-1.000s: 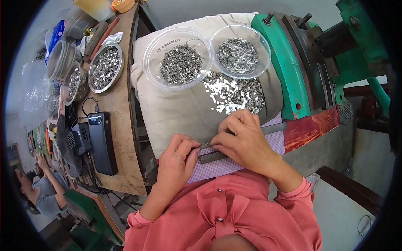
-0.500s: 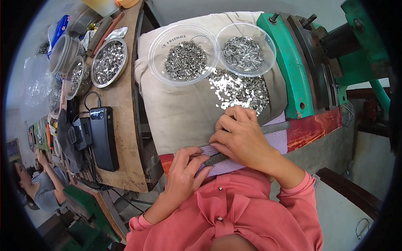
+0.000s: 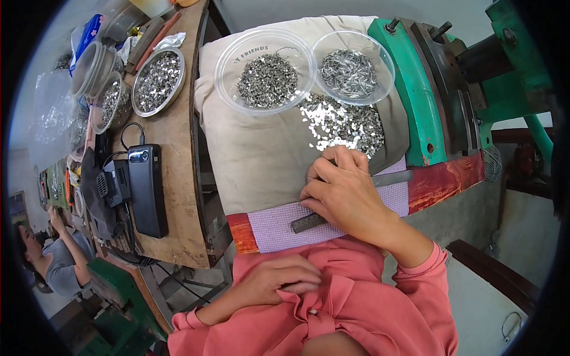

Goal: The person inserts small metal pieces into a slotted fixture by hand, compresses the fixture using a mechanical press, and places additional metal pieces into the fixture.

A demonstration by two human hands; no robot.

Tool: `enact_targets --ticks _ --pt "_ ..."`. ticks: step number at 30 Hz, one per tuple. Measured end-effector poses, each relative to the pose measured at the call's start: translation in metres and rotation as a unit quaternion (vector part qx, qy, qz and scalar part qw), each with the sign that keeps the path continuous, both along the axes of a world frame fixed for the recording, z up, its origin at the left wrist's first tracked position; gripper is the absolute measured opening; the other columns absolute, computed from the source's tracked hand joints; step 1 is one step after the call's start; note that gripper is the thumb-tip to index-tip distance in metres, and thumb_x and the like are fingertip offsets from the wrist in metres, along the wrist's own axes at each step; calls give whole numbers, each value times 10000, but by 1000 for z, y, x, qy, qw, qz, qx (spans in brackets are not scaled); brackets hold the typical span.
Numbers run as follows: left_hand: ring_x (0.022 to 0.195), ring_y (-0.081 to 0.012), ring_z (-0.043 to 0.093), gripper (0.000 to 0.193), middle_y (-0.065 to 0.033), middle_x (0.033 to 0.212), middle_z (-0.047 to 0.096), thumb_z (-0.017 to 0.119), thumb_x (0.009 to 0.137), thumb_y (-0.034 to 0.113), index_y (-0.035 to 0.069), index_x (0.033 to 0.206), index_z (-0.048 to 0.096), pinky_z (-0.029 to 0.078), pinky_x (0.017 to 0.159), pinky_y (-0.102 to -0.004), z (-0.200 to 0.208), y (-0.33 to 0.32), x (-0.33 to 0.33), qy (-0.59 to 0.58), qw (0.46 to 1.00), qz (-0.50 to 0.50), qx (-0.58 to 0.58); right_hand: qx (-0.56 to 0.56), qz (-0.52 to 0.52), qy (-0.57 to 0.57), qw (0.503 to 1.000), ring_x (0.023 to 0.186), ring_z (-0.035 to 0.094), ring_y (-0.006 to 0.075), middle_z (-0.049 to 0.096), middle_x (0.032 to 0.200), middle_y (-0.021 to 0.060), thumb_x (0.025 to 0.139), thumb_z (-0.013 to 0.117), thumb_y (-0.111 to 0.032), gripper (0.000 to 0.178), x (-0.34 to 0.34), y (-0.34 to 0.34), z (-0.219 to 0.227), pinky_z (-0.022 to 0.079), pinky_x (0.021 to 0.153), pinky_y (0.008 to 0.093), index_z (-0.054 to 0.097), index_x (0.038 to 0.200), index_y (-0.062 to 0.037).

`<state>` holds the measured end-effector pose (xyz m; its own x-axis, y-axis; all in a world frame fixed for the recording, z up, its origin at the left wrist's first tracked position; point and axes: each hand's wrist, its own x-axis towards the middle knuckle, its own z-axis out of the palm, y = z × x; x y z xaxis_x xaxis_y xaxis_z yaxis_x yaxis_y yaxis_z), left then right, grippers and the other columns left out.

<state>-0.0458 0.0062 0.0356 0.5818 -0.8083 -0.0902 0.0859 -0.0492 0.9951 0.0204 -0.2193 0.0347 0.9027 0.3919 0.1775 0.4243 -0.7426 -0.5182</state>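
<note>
Bar (image 3: 309,223) under right hand (image 3: 350,188), left hand (image 3: 280,279) at lap

Bar lies slantwise on the purple cloth (image 3: 270,228), along the near edge of the beige cloth (image 3: 249,160). Left end bare, dark, textured; right end shows past the hand, toward the red board (image 3: 451,181). Middle covered; can't tell if both ends are one piece. Right hand sits over it, fingers bent and bunched narrow, thumb side toward the bar; can't tell what, if anything, is gripped. Left hand off the cloth, blurred, fingers curled in front of the pink shirt (image 3: 356,296); contents can't be told.

Beige cloth: big tub (image 3: 217,77) of metal bits at far edge, small tub (image 3: 390,65) of pins just beside it, toward far right corner. Loose pile (image 3: 344,127) just nearer, shiny flakes left, darker bits right. Green press (image 3: 415,107) along right edge. Desk (image 3: 178,196) at left: pan (image 3: 181,77) of flakes near its right edge, power bank (image 3: 147,196) nearer.
</note>
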Motion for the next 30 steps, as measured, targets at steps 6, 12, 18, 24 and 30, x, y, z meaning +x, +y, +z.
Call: enact_targets --ticks 6,12,18,24,30 --pt "1242 -254 567 306 -98 1322 618 626 904 113 66 1204 663 395 1037 -407 -32 -23 -3 -38 982 -178 -50 -26 6 -5 1000 1095 504 251 579 964 -2 709 786 -186 128 3 10 0 348 947 419 714 789 -115" --pt "1245 -237 538 341 -66 1283 611 562 934 169 111 1266 611 345 1079 -401 -43 -72 -2 -124 951 -281 38 -53 8 -13 998 1116 497 262 579 993 12 716 782 -176 157 1 5 1 344 962 429 692 824 -107" --pt "1218 -284 544 312 -109 1261 594 500 1011 227 75 1269 589 359 1088 -421 -56 -103 8 -161 929 -324 82 -2 0 -5 1000 1149 490 264 592 1039 -3 715 785 -171 167 -1 7 5 323 977 442 686 834 -109" --pt "1323 -313 484 430 -233 1394 505 474 1020 227 -21 1372 484 355 1126 -424 -101 -110 -1 30 979 -194 -54 -20 -6 -9 1000 1157 486 265 595 1060 -12 712 786 -161 156 -1 6 -1 306 996 445 693 827 -111" --pt "1337 -329 472 447 -253 1407 494 481 1013 198 -30 1398 458 347 1133 -430 -118 -101 -3 1 990 -142 1 -25 -12 -19 999 1188 468 280 591 1055 17 718 766 -186 158 -2 2 -2 311 1005 438 688 792 -70"
